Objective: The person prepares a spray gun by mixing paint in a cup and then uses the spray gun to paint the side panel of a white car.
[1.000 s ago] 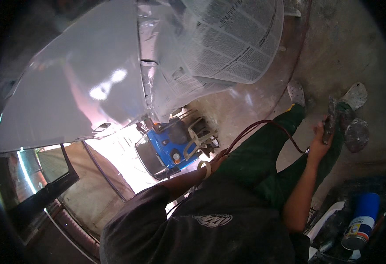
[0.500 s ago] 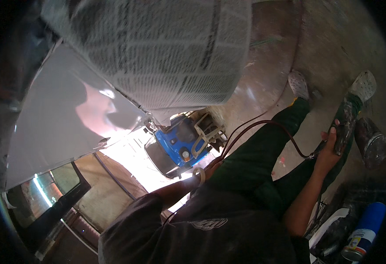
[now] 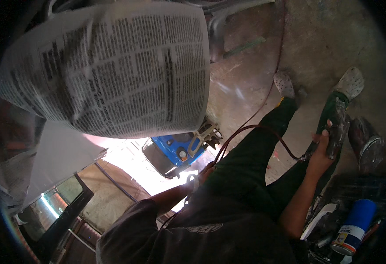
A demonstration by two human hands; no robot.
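Note:
My right hand (image 3: pixel 319 152) is closed around the handle of a paint-smeared spray gun (image 3: pixel 338 132), low in front of my right leg. A dark red air hose (image 3: pixel 264 127) joins the gun at a metal fitting below the hand. It loops back across my thighs to my left hand (image 3: pixel 207 170), which is closed on it by my left hip; part of those fingers is hidden. A smeared, dark cup-like container (image 3: pixel 365 141) shows just beside the gun. At the upper left, printed newspaper sheeting (image 3: pixel 127 75) covers a large panel, apart from both hands.
A grey panel (image 3: pixel 58 158) and a dark-framed window (image 3: pixel 65 202) stand at the left. A blue vehicle (image 3: pixel 175 152) is beyond, in bright light. At lower right lies a blue spray can (image 3: pixel 355 226) among dark clutter. The hose trails over the concrete floor (image 3: pixel 334 35).
The newspaper-covered panel has shifted left and down in view, hiding more of the grey panel. The spray gun and both hands appear slightly further left. Both grips are unchanged.

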